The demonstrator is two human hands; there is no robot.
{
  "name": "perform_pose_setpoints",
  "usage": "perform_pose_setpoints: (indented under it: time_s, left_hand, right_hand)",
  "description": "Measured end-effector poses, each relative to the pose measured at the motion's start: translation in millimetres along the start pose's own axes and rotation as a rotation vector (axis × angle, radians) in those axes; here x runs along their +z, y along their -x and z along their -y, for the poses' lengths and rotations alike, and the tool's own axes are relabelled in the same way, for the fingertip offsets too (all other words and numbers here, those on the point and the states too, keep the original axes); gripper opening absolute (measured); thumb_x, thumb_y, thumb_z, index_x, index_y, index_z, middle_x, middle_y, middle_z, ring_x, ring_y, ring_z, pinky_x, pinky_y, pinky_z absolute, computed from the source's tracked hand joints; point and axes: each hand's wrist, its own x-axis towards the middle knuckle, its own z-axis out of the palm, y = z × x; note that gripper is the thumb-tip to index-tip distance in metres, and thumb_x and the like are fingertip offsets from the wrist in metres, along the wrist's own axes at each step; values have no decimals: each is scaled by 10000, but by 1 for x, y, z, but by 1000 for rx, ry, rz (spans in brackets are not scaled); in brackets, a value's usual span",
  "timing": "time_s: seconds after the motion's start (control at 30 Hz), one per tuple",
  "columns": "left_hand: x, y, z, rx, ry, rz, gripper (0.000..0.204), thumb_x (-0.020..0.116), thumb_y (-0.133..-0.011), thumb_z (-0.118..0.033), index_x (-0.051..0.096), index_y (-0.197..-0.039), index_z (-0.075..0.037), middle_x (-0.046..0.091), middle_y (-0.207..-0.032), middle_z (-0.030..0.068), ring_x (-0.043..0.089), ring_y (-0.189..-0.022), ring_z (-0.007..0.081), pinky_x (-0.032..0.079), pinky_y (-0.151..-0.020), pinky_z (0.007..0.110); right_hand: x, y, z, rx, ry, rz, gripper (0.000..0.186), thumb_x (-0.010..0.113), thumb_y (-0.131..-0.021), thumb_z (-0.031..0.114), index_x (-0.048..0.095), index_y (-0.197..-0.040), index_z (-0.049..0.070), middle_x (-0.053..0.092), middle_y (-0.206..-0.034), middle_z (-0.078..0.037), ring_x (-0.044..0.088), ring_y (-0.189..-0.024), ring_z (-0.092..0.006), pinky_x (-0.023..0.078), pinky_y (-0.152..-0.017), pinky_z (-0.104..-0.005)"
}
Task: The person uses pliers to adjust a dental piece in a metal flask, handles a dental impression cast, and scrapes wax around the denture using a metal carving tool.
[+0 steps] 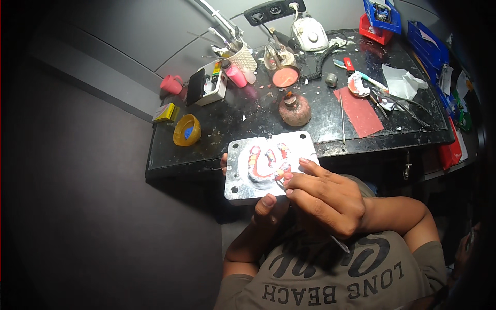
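I hold a silver metal flask (243, 185) in my left hand (266, 206), my thumb along its front edge and fingertips showing at its far left side. White plaster with pink material and tooth shapes (254, 163) sits in the flask. My right hand (328, 199) is over the flask's right half, fingertips close to the pink and tooth material, closed round a thin metal tool (341, 246) whose end sticks out below the palm. The tool's working tip is hard to make out under the fingers.
On the black bench (196, 150) stand a yellow bowl (183, 135), a burner (294, 111), a pink-filled pan (285, 77), a cup of tools (242, 57), a red wax sheet (361, 116) and pliers (408, 106). Blue and red bins (426, 44) line the right side.
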Motion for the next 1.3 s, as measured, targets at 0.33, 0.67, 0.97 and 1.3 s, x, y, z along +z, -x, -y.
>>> perform_pose_setpoints:
  time_s: [0.33,0.67,0.97,1.3]
  left_hand:
    - [-2,3,4,30,-14,-3,1159,714,-689,-358,44,-1613,-161,374,-1468,169,446,-1370,355,367,-1175,518]
    - [1,6,-8,-236,44,84,1155,716,-695,-347,36,-1613,-173,379,-1448,169,462,-1345,360,377,-1164,531]
    - [11,-1,2,108,-36,-20,1142,715,-696,-341,53,-1611,-172,391,-1432,173,485,-1318,357,391,-1154,532]
    - [7,-8,3,53,105,1,1079,714,-670,-308,146,-1574,-154,416,-1352,197,502,-1281,370,436,-1115,553]
  right_hand:
    - [1,2,-2,-6,-48,-13,236,709,-811,50,651,-965,-119,680,-1010,-228,739,-918,-334,616,-909,-481]
    - [-1,3,-5,12,-95,10,258,707,-796,36,649,-984,-131,682,-1019,-239,736,-929,-341,621,-909,-457]
    - [-6,2,-8,35,-136,52,255,688,-808,36,653,-1001,-127,686,-1034,-229,735,-968,-332,620,-927,-441]
    - [-12,1,-20,38,-239,160,262,650,-873,71,642,-1050,-121,682,-1086,-245,731,-990,-353,619,-935,-440]
